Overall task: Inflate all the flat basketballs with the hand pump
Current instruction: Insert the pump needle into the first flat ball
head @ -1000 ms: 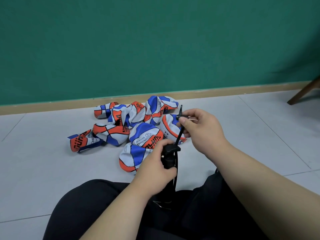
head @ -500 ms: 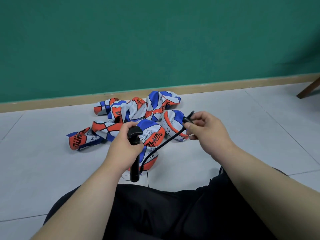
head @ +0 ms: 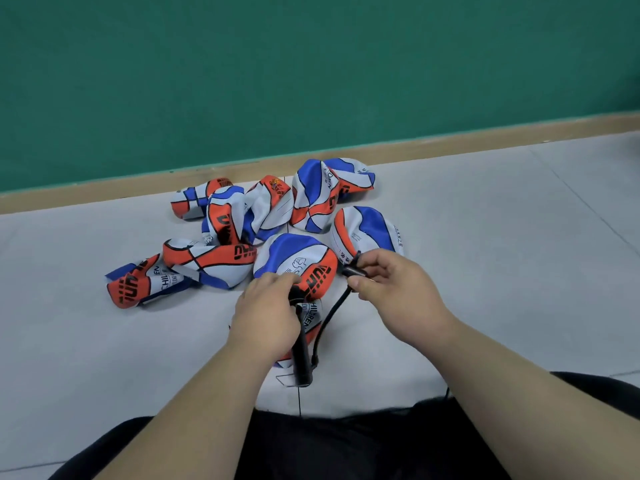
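Observation:
Several flat basketballs in orange, blue and white lie in a heap on the grey floor near the wall. My left hand grips the top of the black hand pump, which stands nearly upright over the nearest flat ball. A black hose curves from the pump's base up to my right hand, which pinches the hose's nozzle end just above the ball with the blue top.
A green wall with a wooden skirting board runs behind the heap. My legs in black trousers fill the bottom of the view. Grey floor tiles stretch to the right.
Both hands have moved forward toward the heap. The pump has gone from my lap out over the nearest flat ball, and the right hand has lowered the nozzle end.

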